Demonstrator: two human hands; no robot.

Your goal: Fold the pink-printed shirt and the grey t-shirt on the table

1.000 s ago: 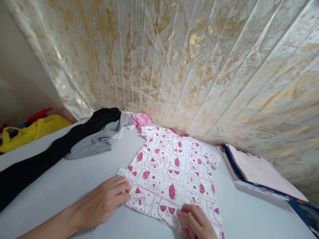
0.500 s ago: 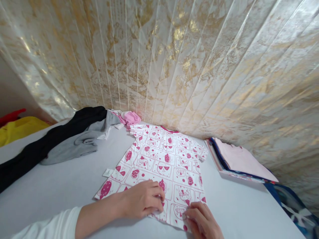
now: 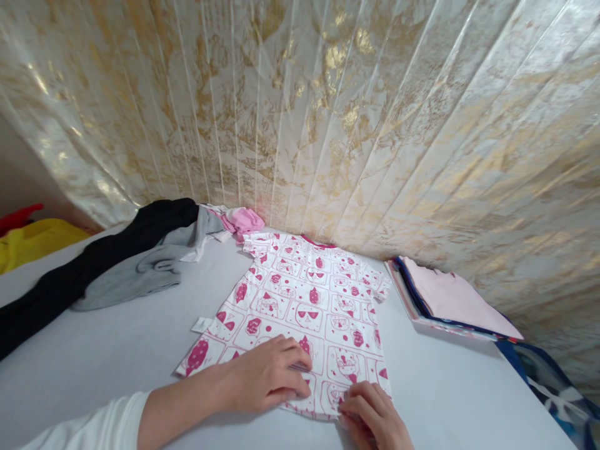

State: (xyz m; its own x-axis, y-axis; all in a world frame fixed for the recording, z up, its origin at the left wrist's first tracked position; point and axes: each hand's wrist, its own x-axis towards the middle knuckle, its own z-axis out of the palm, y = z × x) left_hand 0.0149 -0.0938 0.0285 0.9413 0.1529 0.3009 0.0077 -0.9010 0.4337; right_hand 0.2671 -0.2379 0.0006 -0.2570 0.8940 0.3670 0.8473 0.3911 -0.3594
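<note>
A white T-shirt (image 3: 307, 319) with a pink cartoon print and a pink neckline lies spread flat, its collar toward the curtain and its hem toward me. My left hand (image 3: 276, 375) rests on the lower middle of the shirt, palm down, fingers loosely bent and a little apart on the cloth. At the hem, my right hand (image 3: 375, 415) pinches the fabric near the lower right corner between thumb and fingers. A small white label (image 3: 201, 324) sticks out from the shirt's left side seam.
Folded clothes (image 3: 457, 300) are stacked on the right, beside a blue bag (image 3: 553, 387). Black trousers (image 3: 107, 256), a grey garment (image 3: 135, 278) and a pink one (image 3: 246, 220) lie on the left. Yellow cloth (image 3: 40, 240) sits farther left. A gold-patterned curtain (image 3: 300, 112) hangs behind.
My right hand has shifted slightly left, drawing the hem's right part with it. My left hand stays nearly in place on the shirt.
</note>
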